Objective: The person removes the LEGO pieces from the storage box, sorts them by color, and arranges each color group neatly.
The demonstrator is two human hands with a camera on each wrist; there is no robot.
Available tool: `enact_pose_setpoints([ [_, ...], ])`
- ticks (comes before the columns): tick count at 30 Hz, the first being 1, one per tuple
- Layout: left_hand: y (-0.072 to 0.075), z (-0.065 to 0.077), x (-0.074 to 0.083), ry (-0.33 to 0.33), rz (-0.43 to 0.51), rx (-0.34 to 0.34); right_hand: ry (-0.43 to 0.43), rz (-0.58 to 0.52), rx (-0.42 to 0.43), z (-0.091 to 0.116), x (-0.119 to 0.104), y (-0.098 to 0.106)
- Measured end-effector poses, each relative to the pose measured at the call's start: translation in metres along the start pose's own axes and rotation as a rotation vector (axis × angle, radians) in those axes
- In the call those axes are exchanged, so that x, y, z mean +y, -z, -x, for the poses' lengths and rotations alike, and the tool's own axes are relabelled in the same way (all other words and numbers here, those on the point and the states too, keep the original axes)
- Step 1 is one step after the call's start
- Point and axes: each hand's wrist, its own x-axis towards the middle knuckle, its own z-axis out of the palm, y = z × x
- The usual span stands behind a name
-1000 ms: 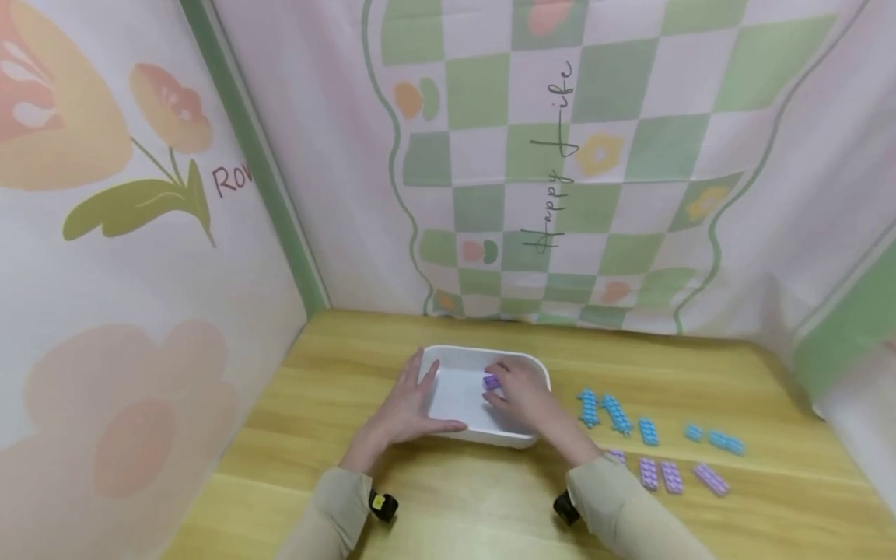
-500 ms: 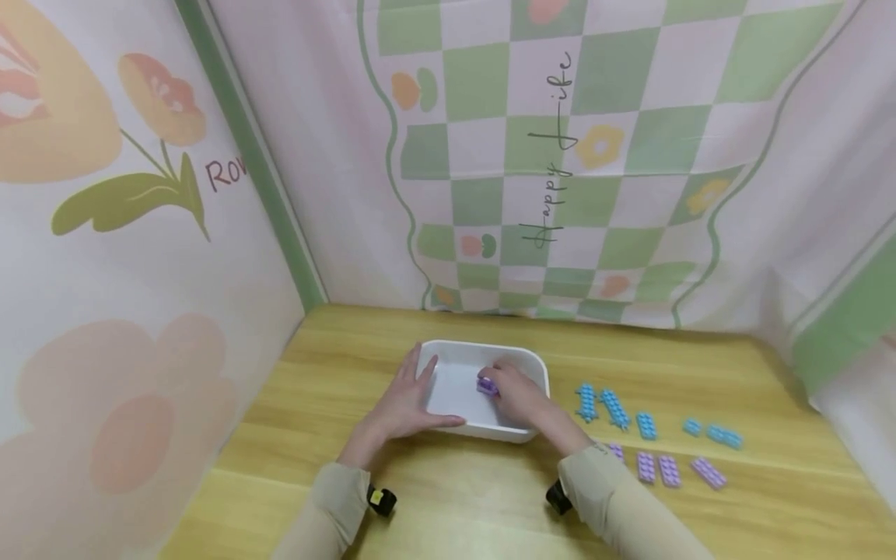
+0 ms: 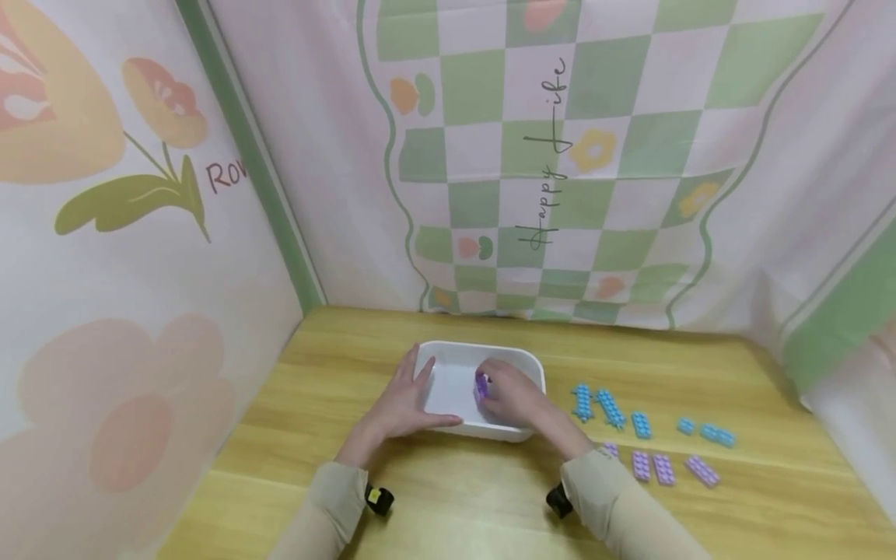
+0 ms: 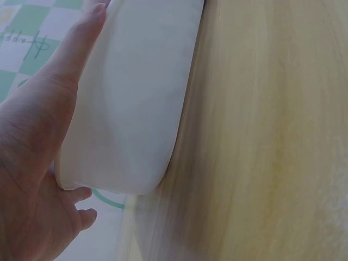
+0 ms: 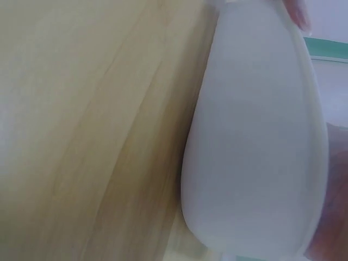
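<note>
A white tray [image 3: 451,389] stands on the wooden table, its inner floor partly visible. My left hand [image 3: 399,404] rests at its left end with fingers spread along the side and the thumb along the front rim. In the left wrist view that hand [image 4: 38,125] lies against the tray's rim. Inside the tray, toward the right, my right hand [image 3: 514,393] pinches a purple building brick [image 3: 481,386], mostly covered by the fingers. The right wrist view shows the outer wall of the tray [image 5: 255,130], with part of the right hand [image 5: 334,201] behind its rim.
Right of the tray lie several blue bricks [image 3: 641,425], some with side projections. In front of them is a row of light purple bricks [image 3: 664,470], one partly behind the right sleeve [image 3: 595,486]. A patterned curtain [image 3: 546,194] hangs behind the table [image 3: 462,498].
The purple brick has turned in my right fingers, and the right hand has shifted slightly left inside the tray. The left hand stays in place on the tray.
</note>
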Motion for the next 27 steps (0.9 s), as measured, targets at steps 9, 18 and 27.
enact_pose_setpoints([
  [9, 0.0, -0.002, 0.001, 0.0, -0.021, 0.008, 0.096, -0.082, 0.116, 0.009, 0.009, 0.003],
  [18, -0.001, 0.001, 0.002, 0.001, -0.011, 0.001, 0.027, -0.261, 0.261, 0.022, 0.003, 0.01],
  [27, 0.0, -0.001, 0.001, -0.001, -0.021, -0.003, -0.188, -0.304, 0.19, 0.036, 0.0, 0.03],
])
